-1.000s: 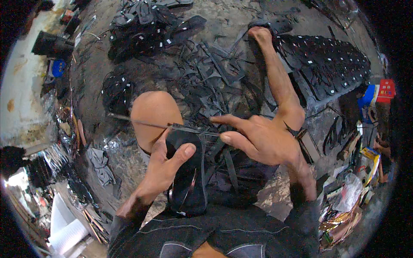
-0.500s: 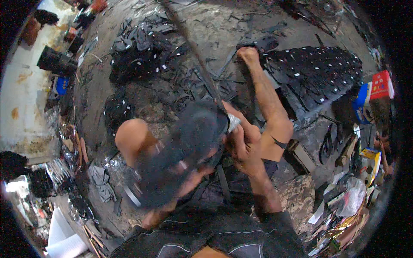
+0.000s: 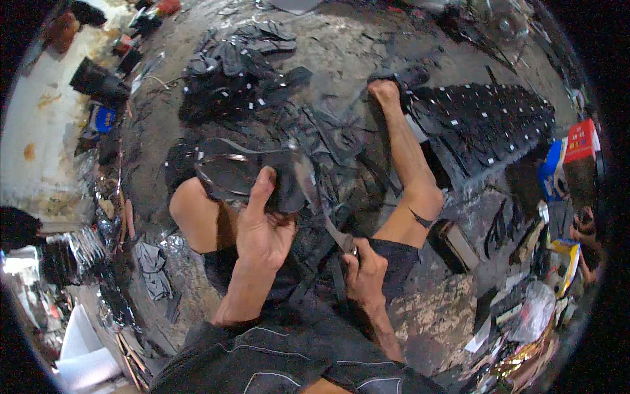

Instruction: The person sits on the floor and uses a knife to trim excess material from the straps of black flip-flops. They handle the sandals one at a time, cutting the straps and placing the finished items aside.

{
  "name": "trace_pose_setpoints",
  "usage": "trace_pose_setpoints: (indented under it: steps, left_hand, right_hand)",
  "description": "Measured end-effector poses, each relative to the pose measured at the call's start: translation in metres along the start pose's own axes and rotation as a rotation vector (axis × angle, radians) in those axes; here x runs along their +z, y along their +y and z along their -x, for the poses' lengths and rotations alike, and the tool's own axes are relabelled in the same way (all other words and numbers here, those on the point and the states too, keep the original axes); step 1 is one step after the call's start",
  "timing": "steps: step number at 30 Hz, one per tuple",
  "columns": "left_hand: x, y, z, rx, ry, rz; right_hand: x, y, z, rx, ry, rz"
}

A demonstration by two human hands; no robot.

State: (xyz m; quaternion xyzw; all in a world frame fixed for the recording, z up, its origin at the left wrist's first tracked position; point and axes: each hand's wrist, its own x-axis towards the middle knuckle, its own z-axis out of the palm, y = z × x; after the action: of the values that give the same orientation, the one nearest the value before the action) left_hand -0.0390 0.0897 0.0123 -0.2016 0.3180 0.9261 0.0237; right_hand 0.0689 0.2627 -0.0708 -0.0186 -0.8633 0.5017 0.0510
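Note:
My left hand [image 3: 262, 230] is closed round a black sandal [image 3: 233, 174] held up over my left knee, with the thumb lying on it. A shiny band runs along part of the sandal. To the right, my right hand [image 3: 365, 268] makes a fist round the lower end of what looks like a knife [image 3: 316, 200]. Its long, narrow blade points up and away, its tip beside the sandal; motion blurs it, and I cannot tell whether the two touch. The handle is mostly hidden in my fingers.
Black footwear with white marks lies in a heap [image 3: 230, 82] at the far left and in neat rows [image 3: 485, 121] at the far right. Dark scraps [image 3: 328, 128] litter the floor between. A red and blue box [image 3: 569, 154] and a clear plastic bag [image 3: 533, 312] are at the right.
The sandal has moved up and away from my body and is less blurred. My right hand has drawn down and back, apart from the sandal, and the long blade now looks shorter.

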Motion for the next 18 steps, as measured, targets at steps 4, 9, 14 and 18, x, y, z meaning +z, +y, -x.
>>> trace_pose_setpoints:
  steps: [4, 9, 14, 18]
  left_hand:
    - [-0.02, -0.015, 0.01, -0.014, 0.023, -0.194]
    - [-0.028, 0.001, 0.016, -0.07, 0.09, -0.352]
    - [-0.042, 0.008, 0.024, 0.039, -0.06, -0.49]
    - [-0.077, 0.014, 0.029, -0.288, -0.234, -1.114]
  right_hand:
    - [-0.027, -0.011, -0.037, 0.008, -0.11, -0.012]
    - [-0.045, -0.028, -0.068, -0.004, -0.408, -0.076]
    - [0.001, -0.028, -0.087, -0.154, -0.232, -0.201]
    - [0.009, 0.006, -0.149, 0.077, -0.084, -0.421]
